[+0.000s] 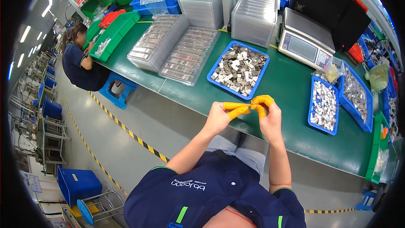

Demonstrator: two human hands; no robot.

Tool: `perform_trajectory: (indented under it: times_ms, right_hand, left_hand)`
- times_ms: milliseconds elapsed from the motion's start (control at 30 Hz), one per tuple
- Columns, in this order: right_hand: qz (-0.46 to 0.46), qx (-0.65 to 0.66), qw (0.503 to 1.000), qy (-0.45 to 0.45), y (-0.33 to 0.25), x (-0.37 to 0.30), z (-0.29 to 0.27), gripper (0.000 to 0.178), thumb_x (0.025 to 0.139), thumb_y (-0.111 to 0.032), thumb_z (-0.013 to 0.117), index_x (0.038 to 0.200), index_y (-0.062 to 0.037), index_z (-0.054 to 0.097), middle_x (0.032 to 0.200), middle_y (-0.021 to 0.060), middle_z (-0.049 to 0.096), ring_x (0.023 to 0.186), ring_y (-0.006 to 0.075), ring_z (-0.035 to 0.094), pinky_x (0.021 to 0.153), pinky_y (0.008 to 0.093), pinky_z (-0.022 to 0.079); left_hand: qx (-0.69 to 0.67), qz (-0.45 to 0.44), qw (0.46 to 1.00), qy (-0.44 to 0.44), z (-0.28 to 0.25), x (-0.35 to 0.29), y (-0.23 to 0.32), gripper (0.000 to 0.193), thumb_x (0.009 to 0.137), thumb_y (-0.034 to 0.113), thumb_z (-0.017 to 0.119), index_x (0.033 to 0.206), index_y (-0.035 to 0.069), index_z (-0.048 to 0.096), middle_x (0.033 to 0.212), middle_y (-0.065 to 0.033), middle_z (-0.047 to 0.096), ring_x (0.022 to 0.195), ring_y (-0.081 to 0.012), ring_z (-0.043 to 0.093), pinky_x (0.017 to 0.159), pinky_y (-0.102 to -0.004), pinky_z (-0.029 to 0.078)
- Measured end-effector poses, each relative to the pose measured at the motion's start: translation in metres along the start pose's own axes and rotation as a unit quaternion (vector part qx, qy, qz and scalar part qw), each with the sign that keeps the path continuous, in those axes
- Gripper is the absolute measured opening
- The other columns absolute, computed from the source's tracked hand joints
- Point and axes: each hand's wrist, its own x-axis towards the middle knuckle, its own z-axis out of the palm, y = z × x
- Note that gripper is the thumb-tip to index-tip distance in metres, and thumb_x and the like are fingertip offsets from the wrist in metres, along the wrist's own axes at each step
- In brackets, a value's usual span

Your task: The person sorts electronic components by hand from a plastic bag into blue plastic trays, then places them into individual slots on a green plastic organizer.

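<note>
My left hand (220, 117) and my right hand (270, 115) meet over the front edge of the green worktable (190, 97). Yellow finger covers (238, 112) sheathe the thumbs and some fingers on both. The fingertips are pinched together and touch each other; whatever lies between them is too small or hidden to make out. Just beyond the hands is a blue tray (215, 82) heaped with small grey and white rectangular parts (242, 65). To the right, a narrower blue tray (312, 120) holds small white and metallic parts (324, 105).
Clear plastic trays of parts (190, 55) lie left of the heaped tray, with stacked clear trays (253, 19) behind. A digital scale (301, 44) stands at the back right, near another blue bin (366, 122). Leftward, a person (82, 65) sits beside a green bin (120, 33).
</note>
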Motion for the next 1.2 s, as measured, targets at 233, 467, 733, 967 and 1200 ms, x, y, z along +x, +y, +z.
perform_trajectory:
  times_ms: [233,467,733,967,1200]
  right_hand:
    - [0.065,0.063,0.995,-0.051,0.017,0.010,0.000,0.012,0.076,0.008,0.058,0.086,0.0015,0.059,0.086,0.0092,0.060,0.080,0.0191,0.059,0.073,0.0291,0.047]
    - [0.006,-0.179,0.984,-0.023,0.039,0.057,-0.002,0.039,0.078,-0.019,0.065,0.111,-0.0009,0.054,0.112,0.0175,0.054,0.106,0.0291,0.048,0.090,0.0365,0.038]
    - [0.034,-0.299,0.954,0.017,0.085,0.071,0.009,0.058,0.073,-0.021,0.067,0.121,0.0045,0.044,0.120,0.0244,0.048,0.111,0.0384,0.044,0.095,0.0418,0.034]
    - [0.027,-0.214,0.976,-0.020,0.061,0.065,-0.028,0.049,0.085,-0.023,0.056,0.128,-0.0045,0.040,0.127,0.0268,0.041,0.119,0.0413,0.037,0.101,0.0419,0.029]
    - [0.056,-0.505,0.803,0.311,0.090,-0.013,-0.217,0.034,0.082,-0.016,0.060,0.111,0.0002,0.056,0.115,0.0215,0.054,0.104,0.0370,0.050,0.091,0.0420,0.037]
  left_hand:
    - [0.032,0.015,0.998,0.055,-0.001,0.011,-0.007,0.018,0.078,0.006,0.066,0.095,-0.002,0.067,0.086,-0.0066,0.067,0.077,-0.0082,0.059,0.071,-0.0220,0.047]
    - [0.138,0.087,0.975,0.150,-0.026,0.014,-0.016,0.014,0.076,0.005,0.067,0.089,0.000,0.064,0.085,-0.0049,0.066,0.076,-0.0094,0.059,0.071,-0.0229,0.046]
    - [0.156,0.110,0.954,0.233,-0.049,0.020,-0.023,0.012,0.079,0.002,0.064,0.089,-0.003,0.063,0.087,-0.0077,0.065,0.081,-0.0129,0.061,0.075,-0.0242,0.047]
    - [0.107,0.153,0.963,0.196,-0.013,0.030,-0.031,0.009,0.078,0.001,0.065,0.086,-0.002,0.064,0.085,-0.0061,0.066,0.076,-0.0100,0.058,0.073,-0.0239,0.045]
    - [0.258,0.183,0.944,0.091,0.029,0.039,-0.036,0.016,0.070,-0.002,0.068,0.085,0.003,0.066,0.088,-0.0076,0.066,0.084,-0.0191,0.061,0.076,-0.0288,0.046]
